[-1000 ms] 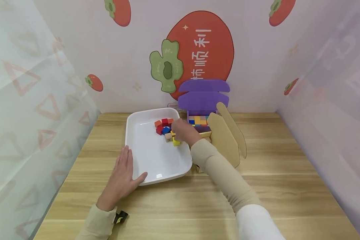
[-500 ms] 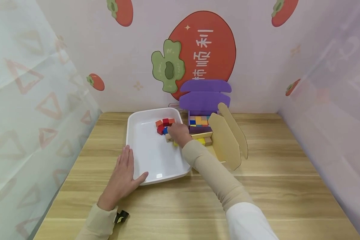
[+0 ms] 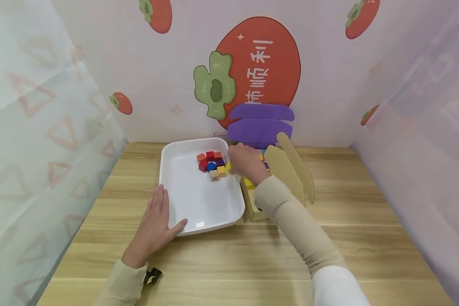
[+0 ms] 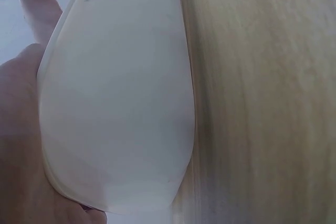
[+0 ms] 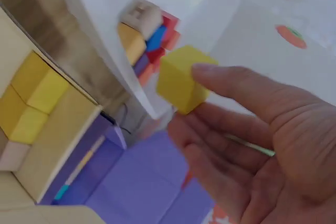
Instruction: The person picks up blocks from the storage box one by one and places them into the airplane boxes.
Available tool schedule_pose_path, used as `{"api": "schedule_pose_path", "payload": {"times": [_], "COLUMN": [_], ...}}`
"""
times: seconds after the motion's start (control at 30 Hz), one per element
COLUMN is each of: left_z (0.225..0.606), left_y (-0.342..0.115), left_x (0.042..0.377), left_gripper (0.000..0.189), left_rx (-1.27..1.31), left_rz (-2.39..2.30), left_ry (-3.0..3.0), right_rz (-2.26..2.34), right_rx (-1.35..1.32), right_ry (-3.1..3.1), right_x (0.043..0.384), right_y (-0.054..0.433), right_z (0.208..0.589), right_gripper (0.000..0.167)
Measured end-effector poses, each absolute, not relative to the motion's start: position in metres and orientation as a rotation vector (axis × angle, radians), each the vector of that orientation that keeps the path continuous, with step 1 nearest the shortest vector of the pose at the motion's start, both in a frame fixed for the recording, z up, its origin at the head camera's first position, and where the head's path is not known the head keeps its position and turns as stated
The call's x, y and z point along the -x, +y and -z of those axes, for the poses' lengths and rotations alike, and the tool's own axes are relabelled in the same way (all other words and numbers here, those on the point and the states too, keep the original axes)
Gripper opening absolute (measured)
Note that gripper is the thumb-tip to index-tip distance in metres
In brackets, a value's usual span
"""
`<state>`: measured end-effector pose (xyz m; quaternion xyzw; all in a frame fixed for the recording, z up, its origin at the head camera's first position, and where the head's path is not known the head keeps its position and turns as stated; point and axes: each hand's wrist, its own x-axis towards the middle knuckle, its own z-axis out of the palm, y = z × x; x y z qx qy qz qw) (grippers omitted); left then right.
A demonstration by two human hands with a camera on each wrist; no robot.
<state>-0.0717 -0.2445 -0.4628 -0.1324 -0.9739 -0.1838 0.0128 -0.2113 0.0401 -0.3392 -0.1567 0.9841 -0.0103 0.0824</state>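
Note:
In the right wrist view a yellow cube (image 5: 176,80) is pinched between the thumb and fingers of my right hand (image 3: 246,160), raised over the right rim of a white tray (image 3: 199,204). Several cubes lie grouped in the tray: red, orange, blue, dark purple, an orange-yellow one (image 3: 221,171) and a bare wooden one (image 3: 213,175) with a dark letter. My left hand (image 3: 153,225) rests against the tray's near left corner, fingers straight along the left rim, thumb at the near edge. Yellow cubes (image 5: 39,85) sit in a tan cardboard box (image 3: 259,216) beside the tray.
Behind the tan box stands a purple box (image 3: 260,129) with its lid up, partly hidden by my right hand. The tan box's raised lid (image 3: 287,174) leans to the right. A black object (image 3: 152,276) is at my left sleeve. A printed wall closes the back.
My right hand reached left into the tray, then came back right and took a yellow cube up from the group. The left hand has stayed on the tray.

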Motion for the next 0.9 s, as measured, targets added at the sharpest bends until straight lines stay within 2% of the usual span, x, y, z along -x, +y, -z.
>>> {"api": "schedule_pose_path", "payload": {"times": [0.2,0.33,0.6,0.9], "left_z": [0.463,0.461,0.46,0.461], "left_y": [-0.245,-0.245,-0.245,-0.246], "left_x": [0.073,0.072,0.071,0.072], "left_gripper": [0.113,0.112,0.111,0.112], "left_rx": [0.408,0.403,0.412,0.41], "left_rz": [0.566,0.571,0.591,0.572], "left_ry": [-3.048,-3.057,-3.043,-3.046], "right_rz": [0.221,0.369,0.536,0.7], "right_rx": [0.19,0.095,-0.005,-0.059], "right_ry": [2.971,2.941,2.86,2.888], "right_x": [0.192,0.178,0.16,0.157], "right_y": [0.075,0.094,0.111,0.106], "right_z": [0.325,0.331,0.368,0.413], "right_gripper": [0.028,0.032,0.033,0.038]}}
